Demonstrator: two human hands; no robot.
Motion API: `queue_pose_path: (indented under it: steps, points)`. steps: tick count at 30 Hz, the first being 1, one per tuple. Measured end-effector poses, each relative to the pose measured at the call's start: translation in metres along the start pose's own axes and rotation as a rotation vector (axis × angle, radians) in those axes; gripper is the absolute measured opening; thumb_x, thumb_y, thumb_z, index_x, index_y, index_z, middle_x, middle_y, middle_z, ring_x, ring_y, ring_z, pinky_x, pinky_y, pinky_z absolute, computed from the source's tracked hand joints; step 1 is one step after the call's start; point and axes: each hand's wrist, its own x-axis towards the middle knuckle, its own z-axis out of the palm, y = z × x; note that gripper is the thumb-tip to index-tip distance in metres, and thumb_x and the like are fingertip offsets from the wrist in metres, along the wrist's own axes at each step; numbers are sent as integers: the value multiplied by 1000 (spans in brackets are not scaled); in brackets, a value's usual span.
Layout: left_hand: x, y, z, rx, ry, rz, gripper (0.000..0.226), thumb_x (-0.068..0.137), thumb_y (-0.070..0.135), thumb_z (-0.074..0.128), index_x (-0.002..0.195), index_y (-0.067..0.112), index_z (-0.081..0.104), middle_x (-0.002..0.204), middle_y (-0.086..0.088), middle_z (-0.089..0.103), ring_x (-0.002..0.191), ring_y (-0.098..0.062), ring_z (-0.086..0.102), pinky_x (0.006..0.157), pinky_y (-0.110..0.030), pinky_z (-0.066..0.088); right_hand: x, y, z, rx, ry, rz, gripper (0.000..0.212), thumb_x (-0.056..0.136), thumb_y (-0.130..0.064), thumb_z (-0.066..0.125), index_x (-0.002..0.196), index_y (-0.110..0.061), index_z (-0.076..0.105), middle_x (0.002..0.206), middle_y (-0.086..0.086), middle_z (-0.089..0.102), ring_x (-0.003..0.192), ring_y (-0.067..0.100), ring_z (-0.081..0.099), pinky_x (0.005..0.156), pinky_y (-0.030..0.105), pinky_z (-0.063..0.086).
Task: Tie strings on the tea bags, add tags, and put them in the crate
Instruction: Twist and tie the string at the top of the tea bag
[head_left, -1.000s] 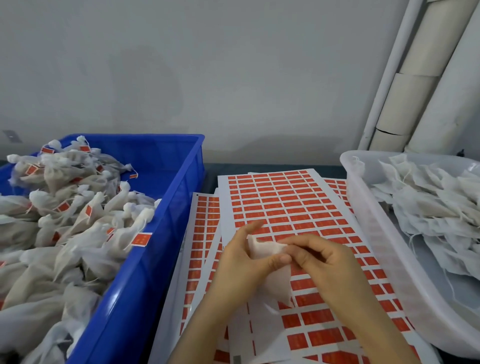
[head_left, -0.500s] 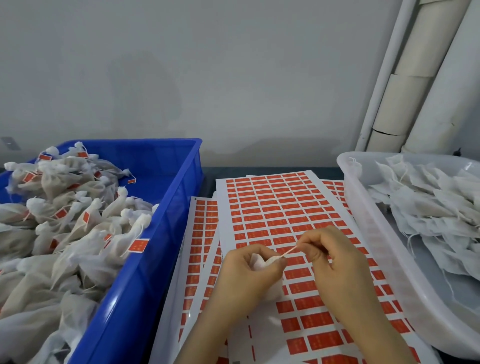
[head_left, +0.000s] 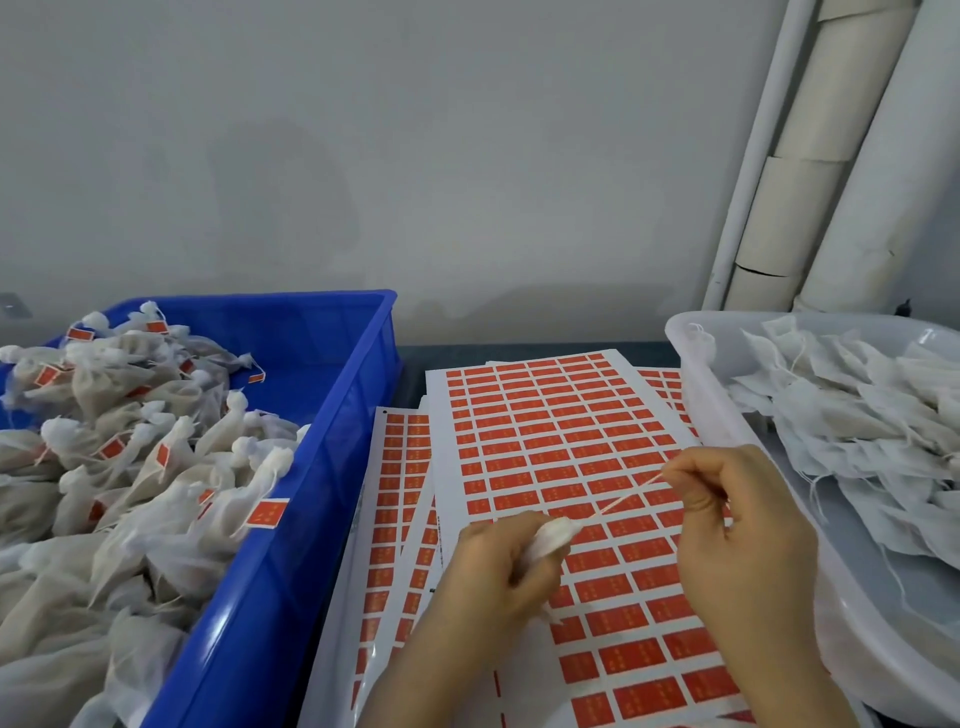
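Note:
My left hand (head_left: 493, 569) grips a white tea bag (head_left: 553, 532) by its gathered neck, low in the middle of the view. A thin string (head_left: 626, 496) runs taut from the bag up and right to my right hand (head_left: 727, 519), which pinches its end. Both hands hover over sheets of red tag stickers (head_left: 550, 431). The blue crate (head_left: 332, 467) on the left holds several tied, tagged tea bags (head_left: 130, 457).
A white plastic tub (head_left: 727, 415) on the right holds a heap of untied tea bags (head_left: 852, 415) with loose strings. White pipes (head_left: 810, 171) rise at the back right against a grey wall.
My right hand has drawn the string out to the right, away from the bag. My left hand has closed round the bag's neck, which was spread between both hands one second ago.

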Motion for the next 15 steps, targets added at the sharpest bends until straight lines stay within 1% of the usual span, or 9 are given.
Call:
queue_pose_path:
  steps: [2, 3, 4, 5, 6, 8, 10, 12, 15]
  points:
    - [-4, 2, 4, 10, -26, -51, 8, 91, 50, 46, 96, 52, 41, 117, 22, 45, 83, 1, 56, 55, -2, 44, 0, -1, 0, -4, 9, 10, 6, 79, -26, 52, 85, -24, 52, 87, -10, 54, 74, 1, 48, 70, 10, 30]
    - [-6, 4, 6, -6, -44, -42, 17, 85, 60, 46, 99, 60, 36, 117, 33, 36, 88, 1, 53, 62, -3, 46, 0, -1, -1, -6, 14, 12, 6, 80, -25, 52, 85, -24, 52, 87, -10, 54, 74, 1, 48, 69, 10, 29]
    - [-8, 4, 7, -4, -52, -16, 28, 76, 72, 44, 101, 67, 33, 111, 46, 28, 95, 1, 49, 74, -9, 49, 0, -1, -1, -4, 15, 13, 5, 80, -25, 52, 85, -24, 52, 86, -10, 54, 73, -2, 47, 69, 10, 29]
    - [-9, 4, 7, 17, -46, 8, 35, 66, 82, 39, 100, 72, 32, 101, 58, 23, 102, 2, 41, 89, -20, 47, 0, -2, 0, 1, 15, 10, 5, 80, -25, 52, 85, -25, 52, 86, -10, 53, 72, -5, 46, 69, 10, 29]
    - [-9, 3, 5, 42, -35, 36, 37, 62, 86, 32, 97, 75, 34, 92, 64, 24, 107, 4, 31, 100, -31, 39, 0, -3, -1, 1, 18, -4, 5, 80, -24, 53, 84, -25, 52, 85, -10, 53, 73, -7, 45, 68, 10, 29]
    - [-6, -1, 4, 84, 0, 92, 33, 64, 84, 21, 88, 72, 41, 86, 55, 41, 107, 10, 25, 105, -35, 21, 0, -5, -1, -16, 31, -33, 5, 80, -22, 53, 84, -24, 51, 83, -10, 52, 72, -7, 45, 67, 9, 28]
    - [-2, -6, 5, 113, 40, 115, 34, 68, 81, 16, 82, 67, 44, 83, 39, 50, 107, 15, 24, 104, -32, 13, 0, -6, -2, -33, 49, -38, 6, 79, -21, 53, 84, -24, 51, 83, -9, 52, 69, 0, 48, 67, 9, 29]
    - [0, -7, 7, 158, 45, 124, 35, 71, 79, 13, 80, 64, 44, 84, 35, 49, 107, 20, 20, 106, -32, 8, 0, -8, -2, -28, 56, -20, 5, 79, -21, 52, 84, -23, 51, 84, -8, 53, 73, 10, 51, 67, 10, 30]
    - [1, -9, 7, 269, 73, 181, 40, 74, 78, 7, 79, 60, 43, 94, 44, 39, 109, 19, 22, 105, -28, 0, 0, -11, 1, -6, 50, -17, 4, 79, -22, 51, 83, -22, 51, 83, -7, 53, 74, 13, 52, 69, 11, 32]
